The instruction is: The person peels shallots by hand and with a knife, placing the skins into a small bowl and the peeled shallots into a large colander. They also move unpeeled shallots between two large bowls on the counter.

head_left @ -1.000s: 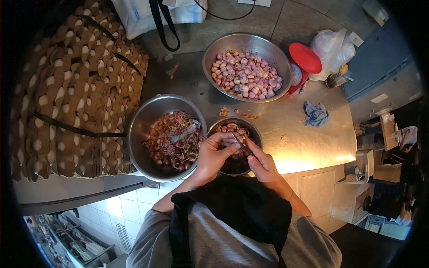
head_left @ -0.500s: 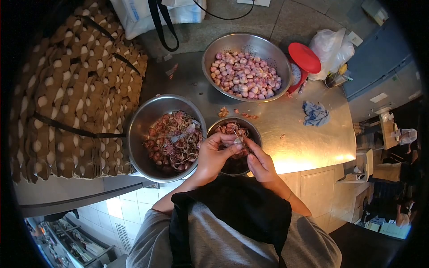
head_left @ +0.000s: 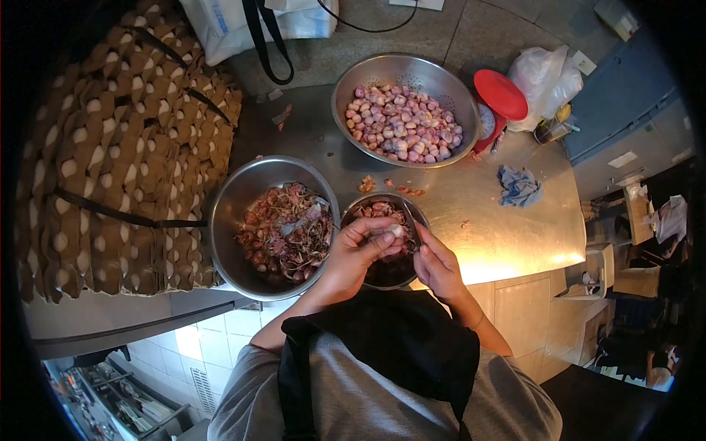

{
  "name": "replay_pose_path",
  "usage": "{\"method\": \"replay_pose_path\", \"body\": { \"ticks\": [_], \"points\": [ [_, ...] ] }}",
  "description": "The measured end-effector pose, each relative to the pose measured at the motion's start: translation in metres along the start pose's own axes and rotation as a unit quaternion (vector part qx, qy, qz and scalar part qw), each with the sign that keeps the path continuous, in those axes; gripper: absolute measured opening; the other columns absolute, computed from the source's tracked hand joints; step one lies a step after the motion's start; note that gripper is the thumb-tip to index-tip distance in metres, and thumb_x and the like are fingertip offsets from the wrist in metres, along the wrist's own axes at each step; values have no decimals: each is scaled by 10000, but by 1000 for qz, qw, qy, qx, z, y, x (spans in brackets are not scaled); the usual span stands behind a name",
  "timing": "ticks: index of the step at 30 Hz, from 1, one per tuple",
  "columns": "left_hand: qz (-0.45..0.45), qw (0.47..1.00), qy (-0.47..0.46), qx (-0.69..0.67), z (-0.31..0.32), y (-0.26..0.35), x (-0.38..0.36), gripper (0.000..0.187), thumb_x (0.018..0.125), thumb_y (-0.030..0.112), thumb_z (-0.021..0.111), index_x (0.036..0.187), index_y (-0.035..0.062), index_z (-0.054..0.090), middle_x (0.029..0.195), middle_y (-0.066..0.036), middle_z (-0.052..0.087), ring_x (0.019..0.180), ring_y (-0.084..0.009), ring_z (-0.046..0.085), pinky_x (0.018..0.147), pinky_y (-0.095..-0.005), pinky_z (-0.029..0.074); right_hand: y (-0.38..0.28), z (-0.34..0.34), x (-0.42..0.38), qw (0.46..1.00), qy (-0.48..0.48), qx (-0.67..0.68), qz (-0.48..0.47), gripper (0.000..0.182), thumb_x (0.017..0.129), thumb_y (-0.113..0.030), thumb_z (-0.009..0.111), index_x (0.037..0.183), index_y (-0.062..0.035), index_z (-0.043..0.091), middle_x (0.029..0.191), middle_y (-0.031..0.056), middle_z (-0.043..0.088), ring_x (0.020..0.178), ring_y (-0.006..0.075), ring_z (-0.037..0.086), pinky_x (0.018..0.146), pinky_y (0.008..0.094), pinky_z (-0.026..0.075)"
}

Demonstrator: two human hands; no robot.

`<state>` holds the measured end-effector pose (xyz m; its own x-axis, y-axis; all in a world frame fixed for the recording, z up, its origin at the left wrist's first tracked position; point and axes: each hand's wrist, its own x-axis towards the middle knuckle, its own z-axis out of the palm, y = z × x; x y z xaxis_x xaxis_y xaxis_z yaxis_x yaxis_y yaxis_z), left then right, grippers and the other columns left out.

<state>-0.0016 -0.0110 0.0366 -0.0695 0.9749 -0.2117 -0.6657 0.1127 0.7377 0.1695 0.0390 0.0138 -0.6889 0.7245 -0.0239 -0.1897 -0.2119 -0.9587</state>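
Pale bulb (head_left: pixel 396 231) pinched in left hand (head_left: pixel 354 253), over small bowl (head_left: pixel 390 279); knife in right.
Left thumb and fingertips clamped on bulb; right hand (head_left: pixel 437 270) closed round handle of knife (head_left: pixel 409 220), blade upright just beside bulb. Reddish skins in small bowl below. Larger steel bowl (head_left: pixel 234 213), near left wrist: reddish bulbs, stringy roots. Skin scraps (head_left: pixel 409 190) on steel table (head_left: pixel 478 213) beyond. Farther: colander (head_left: pixel 448 84) of pinkish peeled bulbs (head_left: pixel 404 125), red scale (head_left: pixel 501 95) just beside.
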Motion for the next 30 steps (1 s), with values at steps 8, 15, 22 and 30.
{"method": "replay_pose_path", "body": {
  "ticks": [8,15,22,30],
  "points": [
    [-9,1000,11,-16,-2,-5,1,209,835,16,529,1044,-1,528,976,-98,583,865,-168,587,792,-278,493,2,2,-2,999,-23,40,23,432,930,-223,371,1320,-52,299,532,-14,345,435,68,339,408,188,281],
    [-9,1000,16,-10,-3,-8,1,242,839,28,531,1078,-6,522,999,-104,580,868,-176,588,796,-287,495,6,-1,-2,995,-27,85,36,425,929,-240,374,1316,-76,310,514,-12,341,412,72,319,397,189,268],
    [-6,999,12,-35,4,-1,1,263,847,52,530,1102,-7,518,1019,-91,575,900,-159,569,802,-293,488,0,1,-1,980,-59,173,72,418,928,-276,365,1323,-153,306,495,5,339,399,76,305,385,196,269],
    [-5,1000,-2,12,-1,-3,2,279,839,31,527,1118,23,514,1069,-86,552,917,-163,560,813,-289,475,-11,-10,4,984,8,162,78,426,929,-268,364,1327,-133,296,492,-4,330,389,65,289,361,184,249]
  ]
}}
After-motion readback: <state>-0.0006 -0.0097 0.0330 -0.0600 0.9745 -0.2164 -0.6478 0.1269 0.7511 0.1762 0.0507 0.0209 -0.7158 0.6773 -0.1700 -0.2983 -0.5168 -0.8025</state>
